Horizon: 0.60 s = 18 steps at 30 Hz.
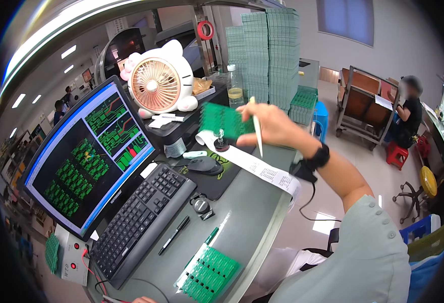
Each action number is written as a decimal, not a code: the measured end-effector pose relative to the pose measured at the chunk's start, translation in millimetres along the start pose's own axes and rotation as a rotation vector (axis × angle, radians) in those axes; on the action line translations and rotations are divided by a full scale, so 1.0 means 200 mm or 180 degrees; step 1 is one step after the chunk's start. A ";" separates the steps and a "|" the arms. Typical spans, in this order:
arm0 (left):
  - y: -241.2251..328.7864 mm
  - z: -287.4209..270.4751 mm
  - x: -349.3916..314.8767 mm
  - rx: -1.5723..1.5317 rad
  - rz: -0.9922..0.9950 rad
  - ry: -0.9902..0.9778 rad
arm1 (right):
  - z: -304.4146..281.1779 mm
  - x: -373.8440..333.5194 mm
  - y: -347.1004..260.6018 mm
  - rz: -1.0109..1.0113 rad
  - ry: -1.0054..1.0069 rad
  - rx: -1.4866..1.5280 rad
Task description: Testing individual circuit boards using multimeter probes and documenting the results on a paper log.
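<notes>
My right hand (271,125) is raised above the grey desk (242,222) and grips a green circuit board (224,120) by its right edge. A thin white stick (256,132) is held in the same hand, pointing down. Just below the board stands a small black stamp (221,143) on a long white paper strip (262,171). My left hand (142,300) barely shows at the lower edge, near a red wire; I cannot tell if it holds anything. A green panel of boards (209,275) lies on the desk near me.
A monitor (88,156) showing green board layouts, a black keyboard (141,217), a mouse (205,165) and a black pen (174,235) fill the desk's left. A pink-and-white fan (159,81) and tall stacks of green boards (270,55) stand behind. A person (408,111) sits far right.
</notes>
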<state>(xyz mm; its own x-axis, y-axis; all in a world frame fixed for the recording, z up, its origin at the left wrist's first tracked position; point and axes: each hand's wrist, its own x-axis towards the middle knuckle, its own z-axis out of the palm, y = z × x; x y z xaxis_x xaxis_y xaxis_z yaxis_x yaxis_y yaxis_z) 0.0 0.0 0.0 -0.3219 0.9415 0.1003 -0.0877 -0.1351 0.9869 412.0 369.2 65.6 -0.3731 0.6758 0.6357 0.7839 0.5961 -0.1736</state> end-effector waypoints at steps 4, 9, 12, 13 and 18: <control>-0.03 -0.11 0.06 -0.0296 -0.0650 0.0287 | 0.12 0.12 0.25 0.0531 -0.0395 -0.0214; -0.06 -0.12 0.14 0.0081 -0.1066 0.0669 | 0.40 0.26 0.55 0.0494 -0.0316 -0.0314; -0.03 -0.13 0.15 0.0974 -0.1422 0.0962 | 0.30 0.21 0.51 0.0318 -0.0536 0.0355; -0.01 -0.11 0.14 0.1247 -0.1414 0.0976 | 0.25 0.18 0.52 0.0187 -0.0667 0.0843; 0.07 -0.19 0.13 0.1193 -0.1887 0.1154 | 0.12 -0.19 0.44 -0.0016 -0.0910 0.2381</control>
<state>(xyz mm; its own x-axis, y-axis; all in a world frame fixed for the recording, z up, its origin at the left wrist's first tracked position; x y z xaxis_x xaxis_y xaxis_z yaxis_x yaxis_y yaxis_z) -45.9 11.2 11.2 -0.6137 0.6558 -0.4397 -0.0379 0.5317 0.8461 484.1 406.8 7.7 -0.5679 0.6969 0.4380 0.2790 0.6636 -0.6941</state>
